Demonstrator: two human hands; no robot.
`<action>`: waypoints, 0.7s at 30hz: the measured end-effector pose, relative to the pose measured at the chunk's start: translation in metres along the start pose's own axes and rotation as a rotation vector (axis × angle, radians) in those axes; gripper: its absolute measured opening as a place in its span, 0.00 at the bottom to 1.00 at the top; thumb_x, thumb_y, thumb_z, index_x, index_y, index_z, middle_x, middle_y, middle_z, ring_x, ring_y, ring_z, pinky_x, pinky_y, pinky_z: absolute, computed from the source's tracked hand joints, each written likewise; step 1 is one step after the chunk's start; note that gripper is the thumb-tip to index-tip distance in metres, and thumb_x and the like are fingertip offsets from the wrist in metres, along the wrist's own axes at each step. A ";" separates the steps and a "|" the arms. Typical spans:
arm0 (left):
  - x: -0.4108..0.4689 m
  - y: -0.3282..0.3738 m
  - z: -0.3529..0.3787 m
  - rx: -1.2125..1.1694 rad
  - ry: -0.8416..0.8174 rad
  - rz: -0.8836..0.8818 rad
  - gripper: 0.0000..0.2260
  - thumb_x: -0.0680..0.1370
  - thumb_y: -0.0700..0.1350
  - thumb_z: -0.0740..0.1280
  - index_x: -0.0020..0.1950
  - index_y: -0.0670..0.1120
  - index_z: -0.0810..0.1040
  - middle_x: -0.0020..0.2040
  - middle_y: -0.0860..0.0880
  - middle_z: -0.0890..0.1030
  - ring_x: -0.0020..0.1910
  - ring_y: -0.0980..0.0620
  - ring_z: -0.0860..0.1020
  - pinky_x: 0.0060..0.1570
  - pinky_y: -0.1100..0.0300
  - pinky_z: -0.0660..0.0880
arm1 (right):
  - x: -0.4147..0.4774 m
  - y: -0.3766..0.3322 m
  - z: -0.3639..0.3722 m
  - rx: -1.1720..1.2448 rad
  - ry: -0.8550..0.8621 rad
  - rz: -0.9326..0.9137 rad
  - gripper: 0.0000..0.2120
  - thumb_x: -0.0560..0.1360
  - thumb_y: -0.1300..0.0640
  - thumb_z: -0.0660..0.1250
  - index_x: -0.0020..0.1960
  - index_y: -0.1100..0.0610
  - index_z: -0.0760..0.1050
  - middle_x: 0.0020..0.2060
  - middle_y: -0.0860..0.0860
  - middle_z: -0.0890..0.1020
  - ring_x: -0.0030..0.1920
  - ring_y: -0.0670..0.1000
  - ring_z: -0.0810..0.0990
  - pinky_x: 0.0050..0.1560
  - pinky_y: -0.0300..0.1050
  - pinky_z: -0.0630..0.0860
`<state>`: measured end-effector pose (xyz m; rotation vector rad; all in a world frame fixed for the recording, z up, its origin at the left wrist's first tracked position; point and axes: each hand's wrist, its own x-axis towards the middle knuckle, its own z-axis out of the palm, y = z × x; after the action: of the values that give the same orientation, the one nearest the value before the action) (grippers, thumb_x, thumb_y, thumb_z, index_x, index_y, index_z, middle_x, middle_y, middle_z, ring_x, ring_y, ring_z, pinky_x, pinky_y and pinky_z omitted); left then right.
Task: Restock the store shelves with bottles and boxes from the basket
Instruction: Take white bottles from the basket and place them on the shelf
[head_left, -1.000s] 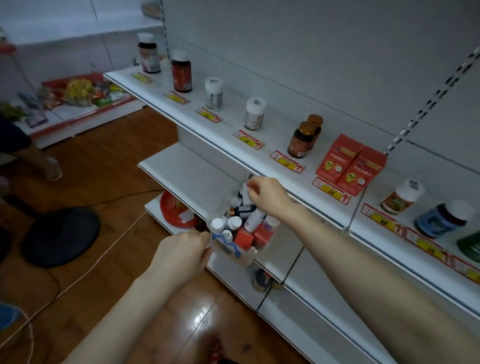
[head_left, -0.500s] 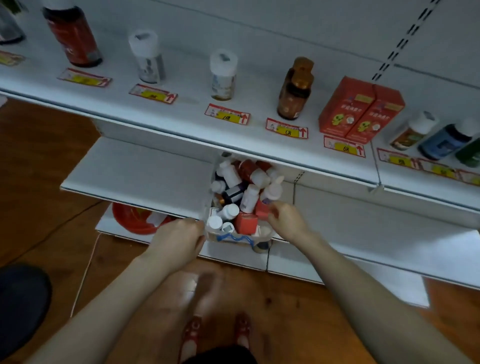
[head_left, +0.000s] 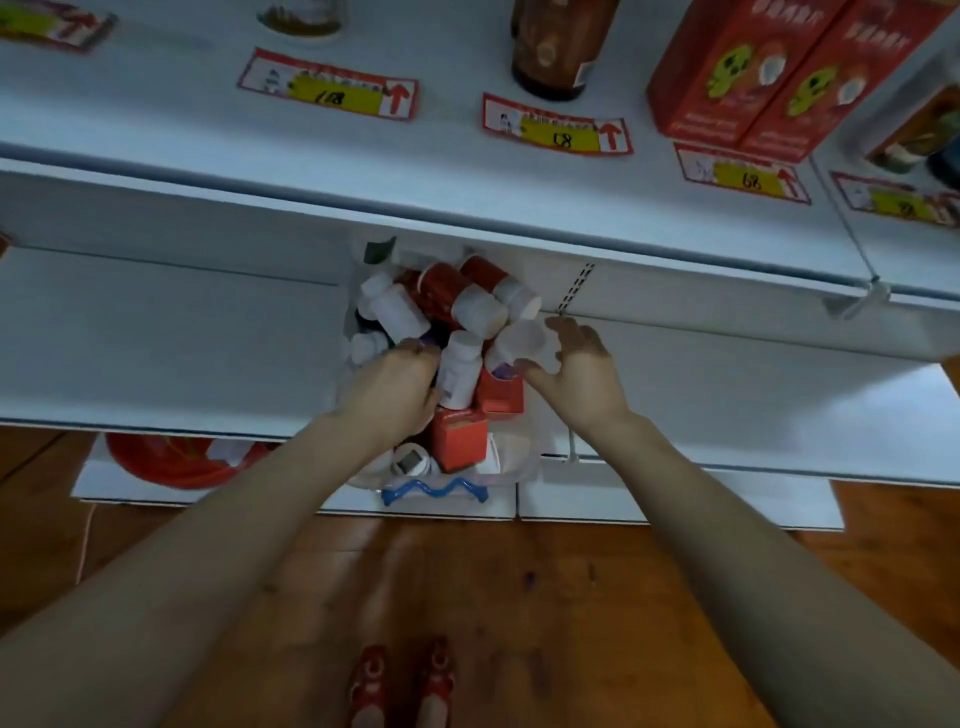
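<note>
A clear plastic basket (head_left: 522, 465) with a blue wavy handle rests on the middle white shelf (head_left: 171, 343). It is piled with white-capped bottles, red bottles (head_left: 441, 291) and small red boxes (head_left: 460, 436). My left hand (head_left: 389, 389) reaches into the left side of the pile, its fingertips buried among the bottles, so its grip is hidden. My right hand (head_left: 576, 374) curls thumb and fingers around a white-capped bottle (head_left: 517, 340) at the right side of the pile.
The upper shelf (head_left: 467, 182) overhangs the basket and carries a brown bottle (head_left: 556, 52), two red boxes (head_left: 753, 78) and price labels. A red dish (head_left: 171, 462) lies on the bottom shelf at left. Below are wooden floor and red shoes (head_left: 400, 686).
The view has tipped down and closer to the basket. My left hand left the basket's edge and went in among the bottles. My right hand moved up onto the white-capped bottle.
</note>
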<state>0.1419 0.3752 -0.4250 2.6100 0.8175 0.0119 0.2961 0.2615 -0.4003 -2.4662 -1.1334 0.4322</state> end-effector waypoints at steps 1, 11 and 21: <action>0.008 0.000 0.007 -0.015 0.019 0.028 0.11 0.75 0.39 0.65 0.55 0.34 0.74 0.51 0.34 0.75 0.46 0.37 0.77 0.41 0.51 0.73 | 0.004 0.000 0.005 0.015 -0.001 -0.004 0.30 0.72 0.51 0.70 0.68 0.61 0.64 0.59 0.62 0.72 0.57 0.61 0.73 0.53 0.50 0.73; 0.068 0.008 0.051 -0.218 0.016 -0.181 0.21 0.77 0.49 0.64 0.65 0.39 0.66 0.60 0.40 0.73 0.59 0.42 0.72 0.53 0.51 0.70 | 0.017 0.009 0.022 0.062 0.040 -0.072 0.22 0.75 0.55 0.66 0.67 0.58 0.67 0.57 0.59 0.76 0.56 0.59 0.75 0.51 0.47 0.70; -0.006 -0.007 -0.006 -0.841 0.220 -0.309 0.20 0.71 0.36 0.72 0.62 0.39 0.72 0.53 0.48 0.76 0.49 0.51 0.76 0.40 0.70 0.71 | -0.022 -0.009 -0.003 0.220 -0.003 -0.075 0.21 0.73 0.57 0.67 0.65 0.58 0.71 0.57 0.57 0.78 0.55 0.56 0.77 0.53 0.45 0.73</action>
<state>0.1328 0.3792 -0.4215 1.6976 1.0062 0.4572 0.2783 0.2493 -0.3909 -2.2268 -1.1123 0.5102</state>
